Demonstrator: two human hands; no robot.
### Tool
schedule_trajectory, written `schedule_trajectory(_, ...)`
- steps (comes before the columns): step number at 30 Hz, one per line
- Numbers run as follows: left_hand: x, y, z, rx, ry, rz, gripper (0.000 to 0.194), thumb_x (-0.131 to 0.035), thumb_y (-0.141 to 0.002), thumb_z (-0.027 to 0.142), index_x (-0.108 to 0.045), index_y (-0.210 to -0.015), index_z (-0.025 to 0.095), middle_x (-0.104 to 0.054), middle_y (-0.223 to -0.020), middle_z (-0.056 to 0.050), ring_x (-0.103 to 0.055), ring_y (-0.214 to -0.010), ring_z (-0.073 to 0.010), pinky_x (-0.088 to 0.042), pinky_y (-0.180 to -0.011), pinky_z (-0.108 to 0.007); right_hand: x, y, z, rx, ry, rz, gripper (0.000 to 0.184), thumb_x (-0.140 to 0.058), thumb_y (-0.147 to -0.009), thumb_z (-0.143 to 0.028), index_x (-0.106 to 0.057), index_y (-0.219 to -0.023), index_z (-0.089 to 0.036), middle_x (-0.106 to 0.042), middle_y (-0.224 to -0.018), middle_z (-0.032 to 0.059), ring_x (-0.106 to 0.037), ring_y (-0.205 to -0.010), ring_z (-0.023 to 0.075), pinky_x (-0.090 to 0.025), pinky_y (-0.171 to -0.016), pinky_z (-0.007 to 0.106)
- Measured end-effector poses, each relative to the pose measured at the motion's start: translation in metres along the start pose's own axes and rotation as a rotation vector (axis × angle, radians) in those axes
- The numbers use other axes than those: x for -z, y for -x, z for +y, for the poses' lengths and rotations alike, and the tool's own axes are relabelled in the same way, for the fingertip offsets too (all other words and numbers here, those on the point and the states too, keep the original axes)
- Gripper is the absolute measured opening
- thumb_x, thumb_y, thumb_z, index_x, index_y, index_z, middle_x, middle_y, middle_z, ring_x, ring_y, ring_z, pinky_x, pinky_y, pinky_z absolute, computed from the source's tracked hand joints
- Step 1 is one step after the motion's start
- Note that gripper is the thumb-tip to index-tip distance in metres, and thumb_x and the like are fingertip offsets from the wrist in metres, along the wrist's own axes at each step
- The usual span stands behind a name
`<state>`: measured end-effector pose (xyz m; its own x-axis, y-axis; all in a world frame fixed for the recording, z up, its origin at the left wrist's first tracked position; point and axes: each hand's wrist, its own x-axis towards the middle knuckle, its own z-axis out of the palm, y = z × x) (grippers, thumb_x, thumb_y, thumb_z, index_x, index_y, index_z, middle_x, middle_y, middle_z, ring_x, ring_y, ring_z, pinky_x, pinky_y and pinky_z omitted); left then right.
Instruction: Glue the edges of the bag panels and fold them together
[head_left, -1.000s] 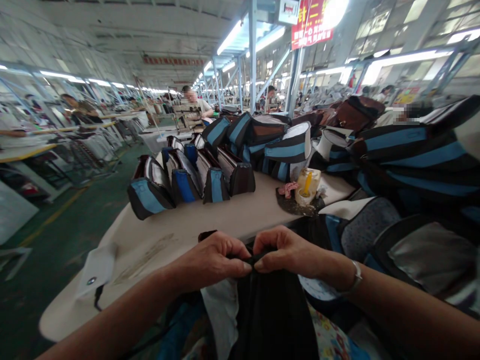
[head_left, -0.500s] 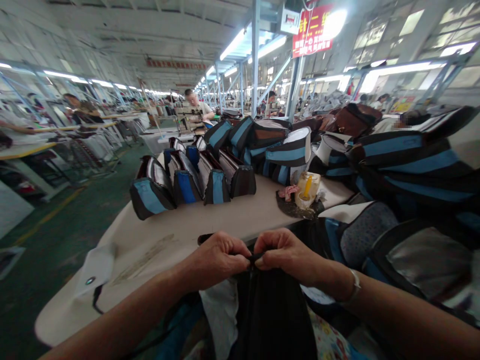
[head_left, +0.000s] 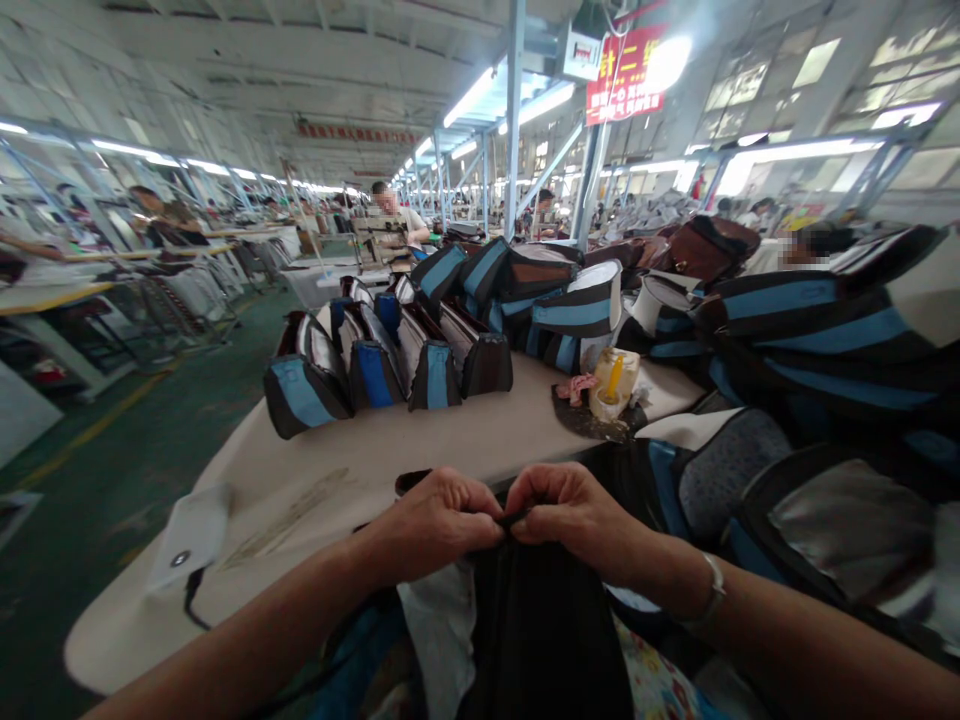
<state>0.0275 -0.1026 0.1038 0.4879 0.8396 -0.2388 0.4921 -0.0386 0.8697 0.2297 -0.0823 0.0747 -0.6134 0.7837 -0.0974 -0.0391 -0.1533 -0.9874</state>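
My left hand and my right hand meet at the near edge of the white table, both closed. Together they pinch the top edge of a black fabric piece that hangs down toward my lap. The thumbs and fingertips almost touch at the middle of that edge. A silver bracelet circles my right wrist. White lining shows beside the black fabric on its left.
Rows of black-and-blue bags stand on the table, with a big heap at right. A glue jar sits on a dark patch. A white paper lies at the left corner. Other people work at far benches.
The view shifted slightly; both hands stay pinched on the black fabric's top edge, moving a touch lower in the picture with small finger shifts.
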Motion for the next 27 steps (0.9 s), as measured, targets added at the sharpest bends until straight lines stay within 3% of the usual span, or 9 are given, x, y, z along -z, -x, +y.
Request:
schedule_trajectory(4,0.002,0.002,-0.001,-0.006,0.047,-0.034,0.018,-0.058,-0.075,0.025,-0.072,-0.077,0.013,-0.051,-0.063,0.002,-0.041,-0.062,-0.0107,-0.033,-0.060,-0.024,0.003,0.004,0.002,0.145,0.072,-0.044,0.011,-0.071,-0.071,-0.021,-0.069,-0.080,-0.014,-0.058,-0.065,-0.0017,-0.045,-0.059,0.0096,-0.033,-0.057,0.022)
schedule_trajectory(7,0.009,0.004,-0.001,-0.009,0.083,-0.075,0.022,-0.061,-0.074,0.027,-0.076,-0.084,0.014,-0.059,-0.073,0.000,-0.047,-0.068,-0.0129,-0.036,-0.065,-0.024,0.010,0.009,-0.002,0.434,0.403,-0.139,0.010,-0.064,-0.085,-0.022,-0.071,-0.088,-0.016,-0.059,-0.073,0.0018,-0.050,-0.066,0.0124,-0.037,-0.064,0.026)
schedule_trajectory(9,0.013,0.005,0.000,-0.033,0.089,-0.088,0.027,-0.057,-0.082,0.033,-0.077,-0.087,0.015,-0.062,-0.079,-0.002,-0.049,-0.074,-0.0144,-0.037,-0.069,-0.025,0.016,0.011,-0.005,0.639,0.679,-0.213,0.018,-0.054,-0.089,-0.017,-0.070,-0.097,-0.017,-0.060,-0.079,0.0041,-0.052,-0.071,0.0144,-0.039,-0.072,0.030)
schedule_trajectory(11,0.014,0.005,0.002,-0.015,0.089,-0.117,0.038,-0.053,-0.088,0.044,-0.075,-0.085,0.013,-0.056,-0.072,-0.002,-0.044,-0.068,-0.0131,-0.034,-0.064,-0.025,0.021,0.011,-0.007,0.783,0.862,-0.257,0.026,-0.049,-0.087,-0.012,-0.067,-0.104,-0.018,-0.059,-0.081,0.0053,-0.053,-0.074,0.0162,-0.039,-0.077,0.033)
schedule_trajectory(15,0.007,0.003,0.005,0.062,0.098,-0.220,0.048,-0.061,-0.082,0.058,-0.067,-0.078,0.011,-0.035,-0.061,0.004,-0.025,-0.058,-0.0091,-0.019,-0.053,-0.025,0.021,0.015,-0.005,0.922,1.033,-0.296,0.025,-0.049,-0.081,-0.012,-0.063,-0.101,-0.018,-0.058,-0.081,0.0060,-0.053,-0.075,0.0186,-0.040,-0.081,0.037)
schedule_trajectory(18,0.001,0.005,0.009,-0.020,0.069,-0.224,0.044,-0.059,-0.084,0.055,-0.066,-0.081,0.011,-0.039,-0.065,0.003,-0.031,-0.061,-0.0095,-0.024,-0.056,-0.024,0.018,0.023,-0.006,0.857,0.947,-0.234,0.019,-0.049,-0.083,-0.014,-0.059,-0.098,-0.018,-0.059,-0.084,0.0060,-0.053,-0.076,0.0177,-0.041,-0.077,0.035)
schedule_trajectory(22,-0.005,0.013,0.028,-0.103,-0.081,-0.066,0.017,-0.057,-0.083,0.029,-0.065,-0.077,0.015,-0.053,-0.075,0.002,-0.048,-0.072,-0.0112,-0.035,-0.065,-0.023,0.027,0.029,-0.022,0.493,0.569,-0.230,0.027,-0.054,-0.090,-0.030,-0.050,-0.114,-0.017,-0.059,-0.096,0.0060,-0.054,-0.082,0.0163,-0.043,-0.072,0.028)
schedule_trajectory(24,-0.005,0.018,0.040,-0.113,-0.137,0.030,0.010,-0.056,-0.078,0.020,-0.063,-0.072,0.016,-0.055,-0.075,0.003,-0.051,-0.073,-0.0113,-0.036,-0.066,-0.022,0.037,0.027,-0.034,0.420,0.552,-0.295,0.035,-0.060,-0.089,-0.036,-0.051,-0.116,-0.016,-0.059,-0.102,0.0065,-0.054,-0.088,0.0175,-0.043,-0.078,0.029)
schedule_trajectory(27,0.004,0.021,0.048,-0.184,-0.169,0.087,0.009,-0.055,-0.076,0.017,-0.062,-0.070,0.016,-0.058,-0.077,0.002,-0.054,-0.074,-0.0122,-0.038,-0.067,-0.022,0.049,0.019,-0.050,0.378,0.606,-0.361,0.031,-0.070,-0.083,-0.041,-0.061,-0.098,-0.015,-0.058,-0.093,0.0033,-0.052,-0.087,0.0170,-0.041,-0.080,0.028)
